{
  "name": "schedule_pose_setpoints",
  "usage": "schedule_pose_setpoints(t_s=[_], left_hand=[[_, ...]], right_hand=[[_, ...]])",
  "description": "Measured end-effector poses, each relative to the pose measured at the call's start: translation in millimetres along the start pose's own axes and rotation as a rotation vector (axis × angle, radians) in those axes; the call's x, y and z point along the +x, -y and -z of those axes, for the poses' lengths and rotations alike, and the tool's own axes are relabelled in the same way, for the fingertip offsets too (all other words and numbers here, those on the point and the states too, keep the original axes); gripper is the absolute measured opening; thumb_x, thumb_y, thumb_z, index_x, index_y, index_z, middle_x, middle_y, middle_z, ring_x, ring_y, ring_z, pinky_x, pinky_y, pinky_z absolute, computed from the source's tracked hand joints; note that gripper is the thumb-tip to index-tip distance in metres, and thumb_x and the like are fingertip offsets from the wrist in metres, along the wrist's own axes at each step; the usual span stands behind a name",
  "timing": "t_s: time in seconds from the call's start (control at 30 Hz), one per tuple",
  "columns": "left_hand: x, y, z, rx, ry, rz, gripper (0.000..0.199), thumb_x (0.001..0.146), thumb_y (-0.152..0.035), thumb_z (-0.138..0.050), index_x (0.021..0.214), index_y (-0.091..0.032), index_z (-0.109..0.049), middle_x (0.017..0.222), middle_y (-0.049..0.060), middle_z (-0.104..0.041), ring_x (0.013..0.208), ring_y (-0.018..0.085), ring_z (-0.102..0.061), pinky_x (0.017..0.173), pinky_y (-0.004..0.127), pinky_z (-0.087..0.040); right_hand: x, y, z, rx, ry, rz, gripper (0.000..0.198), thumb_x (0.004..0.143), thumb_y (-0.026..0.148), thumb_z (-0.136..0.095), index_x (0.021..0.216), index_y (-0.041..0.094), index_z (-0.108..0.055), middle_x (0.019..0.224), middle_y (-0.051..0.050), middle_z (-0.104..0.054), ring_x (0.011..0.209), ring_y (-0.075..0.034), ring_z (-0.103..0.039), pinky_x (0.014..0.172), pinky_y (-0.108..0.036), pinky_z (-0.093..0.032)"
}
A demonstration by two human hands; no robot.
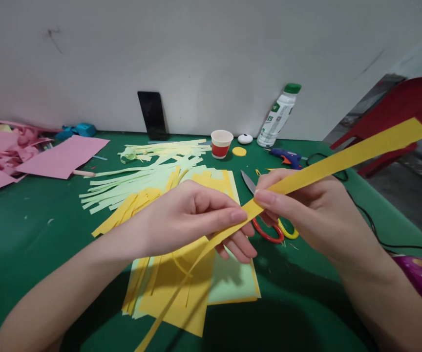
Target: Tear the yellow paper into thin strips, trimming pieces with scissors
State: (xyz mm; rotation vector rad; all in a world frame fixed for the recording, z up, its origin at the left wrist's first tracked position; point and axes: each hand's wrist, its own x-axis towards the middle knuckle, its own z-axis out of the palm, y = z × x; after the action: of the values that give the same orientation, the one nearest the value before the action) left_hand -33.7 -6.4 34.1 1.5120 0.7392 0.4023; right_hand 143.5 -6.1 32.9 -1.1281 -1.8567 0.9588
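Note:
A long yellow paper strip (346,154) runs slantwise across the view, from upper right down to the lower edge. Pinched on it near its middle are the thumb and fingers of my left hand (203,210). Just to the right, my right hand (306,205) grips the same strip between thumb and fingers. Below my hands lie yellow paper sheets (181,303) and pale green paper (229,278). Scissors with red and yellow handles (269,235) rest on the table, partly hidden behind my right hand.
Cut green strips (141,181) and yellow strips (130,208) lie left of centre. Along the wall stand a phone (152,115), a paper cup (221,145) and a leaning bottle (279,117). A blue glue gun (287,157) trails a cord. Pink paper (66,156) covers the left side.

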Motion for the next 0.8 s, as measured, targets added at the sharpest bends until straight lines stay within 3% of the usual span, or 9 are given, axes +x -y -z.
schedule_pose_setpoints(t_s=[0.23, 0.43, 0.6, 0.8], left_hand=[[0, -6, -2, -0.001, 0.034, 0.073, 0.029, 0.087, -0.031, -0.046, 0.071, -0.015, -0.063, 0.077, 0.002, -0.073, 0.075, 0.012, -0.068, 0.068, 0.016, -0.053], [-2, -6, -3, -0.097, 0.078, 0.05, 0.026, 0.087, -0.026, -0.045, 0.073, -0.016, -0.063, 0.075, 0.0, -0.073, 0.073, 0.012, -0.069, 0.066, 0.017, -0.054], [-3, -5, -3, -0.116, 0.059, 0.052, 0.025, 0.087, -0.025, -0.046, 0.071, -0.015, -0.063, 0.075, 0.001, -0.073, 0.073, 0.012, -0.069, 0.066, 0.017, -0.054], [-4, -6, -4, -0.095, 0.015, 0.03, 0.024, 0.085, -0.024, -0.049, 0.068, -0.015, -0.063, 0.071, 0.0, -0.073, 0.069, 0.012, -0.069, 0.066, 0.017, -0.055]], right_hand=[[-8, -12, 11, 0.114, -0.103, -0.039, 0.028, 0.075, 0.044, -0.06, 0.059, 0.022, -0.056, 0.053, 0.0, -0.046, 0.053, -0.013, -0.048, 0.045, -0.027, -0.037], [-9, -10, 13, 0.319, -0.077, -0.012, 0.028, 0.077, 0.028, -0.06, 0.052, 0.02, -0.05, 0.055, 0.002, -0.043, 0.049, -0.009, -0.041, 0.045, -0.025, -0.033], [-9, -4, 13, 0.366, -0.083, -0.016, 0.025, 0.076, 0.022, -0.06, 0.052, 0.02, -0.053, 0.051, 0.003, -0.042, 0.049, -0.008, -0.039, 0.044, -0.024, -0.03], [-5, -6, 29, 0.453, -0.358, -0.028, 0.018, 0.068, 0.013, -0.06, 0.052, 0.021, -0.062, 0.052, 0.001, -0.042, 0.048, -0.008, -0.039, 0.041, -0.024, -0.03]])
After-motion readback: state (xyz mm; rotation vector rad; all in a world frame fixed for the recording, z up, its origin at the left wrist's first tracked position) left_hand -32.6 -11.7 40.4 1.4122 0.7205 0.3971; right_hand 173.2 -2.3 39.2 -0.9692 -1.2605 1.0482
